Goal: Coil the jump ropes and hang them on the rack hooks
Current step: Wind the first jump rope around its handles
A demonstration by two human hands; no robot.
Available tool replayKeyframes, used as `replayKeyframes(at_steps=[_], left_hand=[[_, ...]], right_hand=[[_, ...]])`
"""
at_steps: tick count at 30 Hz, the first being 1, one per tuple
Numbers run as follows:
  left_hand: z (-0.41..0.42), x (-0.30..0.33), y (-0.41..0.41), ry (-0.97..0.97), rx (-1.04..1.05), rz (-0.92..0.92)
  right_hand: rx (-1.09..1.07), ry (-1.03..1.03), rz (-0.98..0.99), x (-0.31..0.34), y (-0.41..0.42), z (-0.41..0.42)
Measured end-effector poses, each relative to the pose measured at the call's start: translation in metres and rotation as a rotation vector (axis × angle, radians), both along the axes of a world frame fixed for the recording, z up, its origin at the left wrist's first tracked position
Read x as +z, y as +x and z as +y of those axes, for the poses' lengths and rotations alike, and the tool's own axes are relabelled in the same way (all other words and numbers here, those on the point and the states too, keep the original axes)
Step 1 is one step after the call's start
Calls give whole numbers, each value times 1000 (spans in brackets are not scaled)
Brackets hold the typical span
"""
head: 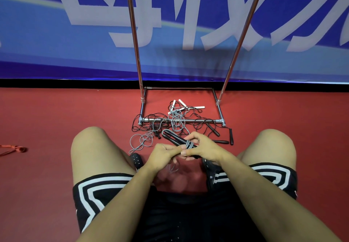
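Red floor (56, 113) below a blue banner (94, 43); tangled jump ropes (177, 119) lie across the rack base (181, 120). Both hands, left hand (162, 154) and right hand (204, 147), grip grey cord (189, 144) wound round black handles (174, 138).

Light was even and fairly bright, falling from overhead; a soft shadow lay on the red floor (56, 113) under the knees, another smudged the blue banner (188, 57); the rack poles (134, 34) caught thin glints; wide-angle bending bowed the edges; forearms at the bottom went slightly soft.
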State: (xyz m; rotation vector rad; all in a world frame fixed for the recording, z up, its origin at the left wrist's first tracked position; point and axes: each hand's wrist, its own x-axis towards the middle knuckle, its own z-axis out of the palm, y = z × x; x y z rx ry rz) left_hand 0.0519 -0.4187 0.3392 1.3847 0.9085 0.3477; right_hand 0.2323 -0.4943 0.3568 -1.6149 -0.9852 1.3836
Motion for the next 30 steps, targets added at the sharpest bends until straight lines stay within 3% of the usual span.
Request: replayKeyframes(at_steps=[4, 14, 18, 25, 30], left_hand=[[0, 0, -1, 10, -51, -11], [2, -4, -3, -72, -102, -53], [1, -5, 3, -127, -98, -64], [0, -5, 6, -67, 37, 112], [-1, -4, 6, -46, 75, 144]], right_hand=[[0, -74, 177, 2, -3, -2], [68, -118, 243, 3, -2, -1], [28, -103, 110, -2, 0, 1], [59, 12, -147, -5, 0, 6], [58, 47, -224, -6, -4, 8]])
